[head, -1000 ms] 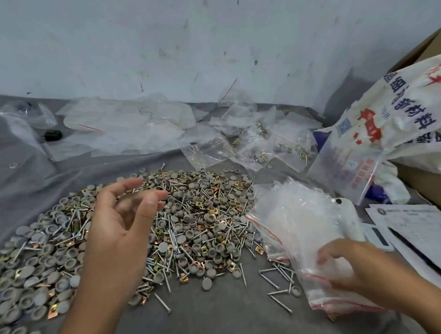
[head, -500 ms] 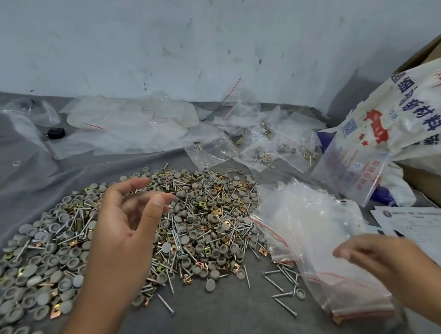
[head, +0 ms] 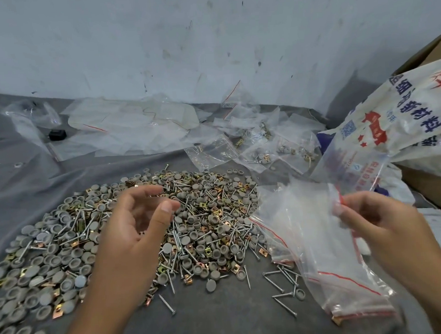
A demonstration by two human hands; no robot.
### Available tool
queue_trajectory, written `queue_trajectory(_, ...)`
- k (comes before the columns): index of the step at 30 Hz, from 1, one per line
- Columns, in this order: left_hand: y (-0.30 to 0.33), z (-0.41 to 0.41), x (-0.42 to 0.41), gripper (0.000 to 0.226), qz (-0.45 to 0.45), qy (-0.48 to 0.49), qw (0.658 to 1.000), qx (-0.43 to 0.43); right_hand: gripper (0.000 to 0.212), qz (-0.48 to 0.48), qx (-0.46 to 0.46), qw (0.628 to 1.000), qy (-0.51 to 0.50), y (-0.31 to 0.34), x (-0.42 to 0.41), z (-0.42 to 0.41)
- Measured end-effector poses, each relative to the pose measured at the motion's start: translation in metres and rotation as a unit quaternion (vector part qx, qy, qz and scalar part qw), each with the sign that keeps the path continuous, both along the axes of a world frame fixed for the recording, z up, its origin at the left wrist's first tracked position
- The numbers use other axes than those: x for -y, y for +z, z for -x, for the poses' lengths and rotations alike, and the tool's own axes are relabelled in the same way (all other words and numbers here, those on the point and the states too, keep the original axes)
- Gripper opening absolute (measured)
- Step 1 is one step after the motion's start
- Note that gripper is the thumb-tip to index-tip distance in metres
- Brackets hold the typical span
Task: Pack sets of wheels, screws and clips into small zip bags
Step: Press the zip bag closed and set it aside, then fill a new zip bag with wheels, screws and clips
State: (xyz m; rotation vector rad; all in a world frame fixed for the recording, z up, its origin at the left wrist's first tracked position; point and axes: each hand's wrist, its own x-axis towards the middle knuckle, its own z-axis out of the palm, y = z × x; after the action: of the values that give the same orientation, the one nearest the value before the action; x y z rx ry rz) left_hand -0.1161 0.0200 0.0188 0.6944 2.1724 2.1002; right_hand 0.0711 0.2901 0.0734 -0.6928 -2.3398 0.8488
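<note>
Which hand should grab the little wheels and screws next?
Probably the left hand. It hovers empty, fingers loosely curled, right above the pile of parts. The right hand is busy pinching a bag by its red strip.

I see bare grey cloth (head: 218, 319) open at six o'clock; the parts pile (head: 130, 224) blocks nine, stacked zip bags (head: 322, 251) block three.

Glossy clear plastic zip bags (head: 319, 238)

I count two hands, left hand (head: 138, 231) and right hand (head: 372, 219), one black block (head: 57, 134), one printed sack (head: 402, 119); the heaped hardware (head: 166, 221) is beyond counting.
</note>
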Motion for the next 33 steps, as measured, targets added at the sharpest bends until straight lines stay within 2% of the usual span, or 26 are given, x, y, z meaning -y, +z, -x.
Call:
queue_trajectory(2,0.001,-0.005,-0.004,0.031,0.002,-0.019,1.0,-0.009,0.012,0.093,-0.055,0.991,0.078,0.008,0.035,0.034)
queue_trajectory(4,0.004,-0.009,-0.01,0.029,-0.001,-0.039,0.999,-0.025,0.003,0.131,-0.038,0.978,0.155,0.004,0.073,0.073)
queue_trajectory(6,0.006,-0.009,-0.012,0.034,-0.007,-0.038,0.998,-0.04,0.007,0.155,-0.036,0.966,0.206,-0.005,0.108,0.108)
queue_trajectory(10,0.008,0.008,0.009,0.041,0.011,0.029,0.998,-0.06,0.006,0.233,-0.075,0.937,0.251,-0.015,0.137,0.146)
queue_trajectory(13,0.006,0.02,0.027,0.024,0.055,0.078,0.989,-0.114,0.002,0.284,-0.089,0.915,0.273,-0.022,0.139,0.153)
queue_trajectory(15,0.002,0.028,0.033,0.016,0.055,0.149,0.979,-0.125,0.004,0.24,-0.085,0.934,0.252,-0.029,0.137,0.154)
queue_trajectory(17,-0.002,0.035,0.039,0.026,0.033,0.213,0.97,-0.113,0.008,0.179,-0.079,0.953,0.229,-0.037,0.133,0.152)
queue_trajectory(20,-0.001,0.038,0.046,0.03,0.003,0.27,0.956,-0.114,0.009,0.136,-0.083,0.958,0.24,-0.047,0.124,0.147)
queue_trajectory(22,0.002,0.037,0.048,0.03,0.0,0.305,0.942,-0.139,0.012,0.073,-0.001,0.963,0.26,-0.058,0.117,0.144)
queue_trajectory(24,0.004,0.034,0.046,0.025,0.067,0.323,0.92,-0.21,0.016,-0.04,0.165,0.945,0.28,-0.073,0.111,0.142)
queue_trajectory(26,0.003,0.031,0.044,0.026,0.143,0.304,0.903,-0.267,0.023,-0.12,0.261,0.915,0.284,-0.085,0.111,0.142)
queue_trajectory(29,0.001,0.027,0.036,0.03,0.219,0.238,0.905,-0.275,0.031,-0.152,0.276,0.903,0.293,-0.094,0.112,0.143)
queue_trajectory(33,-0.001,0.022,0.027,0.031,0.265,0.161,0.919,-0.245,0.026,-0.177,0.283,0.905,0.265,-0.094,0.114,0.139)
